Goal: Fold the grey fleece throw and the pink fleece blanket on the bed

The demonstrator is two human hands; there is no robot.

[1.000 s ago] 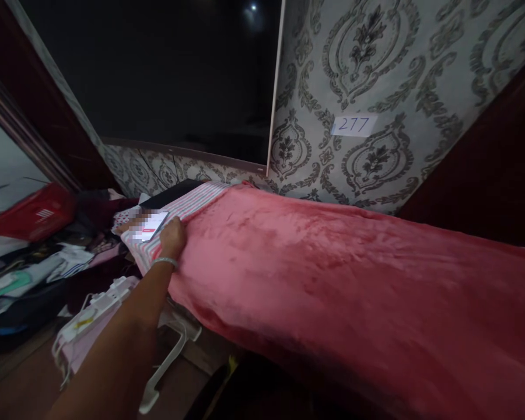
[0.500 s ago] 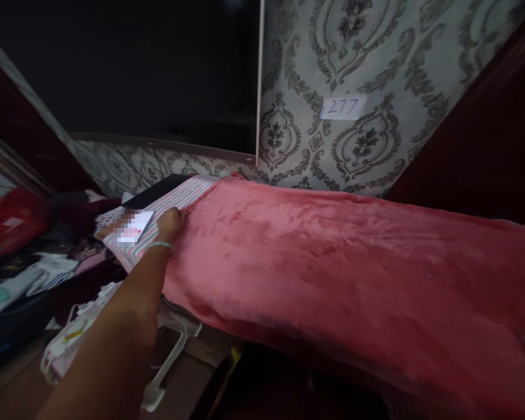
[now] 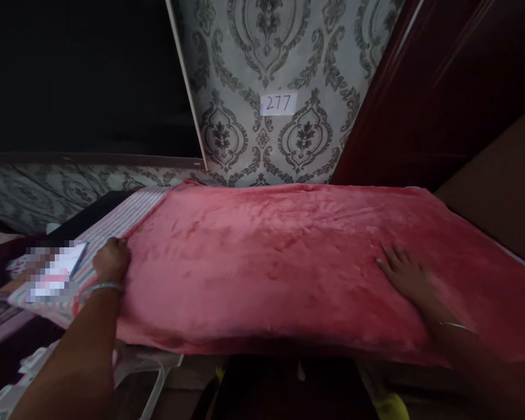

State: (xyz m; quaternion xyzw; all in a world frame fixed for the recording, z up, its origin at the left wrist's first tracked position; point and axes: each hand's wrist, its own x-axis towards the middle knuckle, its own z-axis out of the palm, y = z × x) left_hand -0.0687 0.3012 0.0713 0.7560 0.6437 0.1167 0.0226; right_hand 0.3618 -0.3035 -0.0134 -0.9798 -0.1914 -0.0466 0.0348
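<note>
A pink plush blanket (image 3: 254, 262) lies spread over a long surface, with a few creases in its pile. At its left edge, my left hand (image 3: 112, 258) is closed, gripping the blanket's border beside a striped cloth (image 3: 126, 210). My right hand (image 3: 405, 271) rests on the right half of the blanket, palm down with fingers spread, holding nothing. Left of my left hand, a white card or booklet (image 3: 72, 259), partly blurred out, sits on the striped cloth.
A large dark television screen (image 3: 83, 76) hangs at the upper left. Patterned wallpaper (image 3: 245, 64) carries a paper marked 277 (image 3: 279, 104). Dark red wood panelling (image 3: 429, 87) stands at the right. A white plastic frame (image 3: 155, 385) shows below the blanket's front edge.
The view has turned to the right. My right hand has come into view, flat on the blanket. My left hand stays at the blanket's left edge.
</note>
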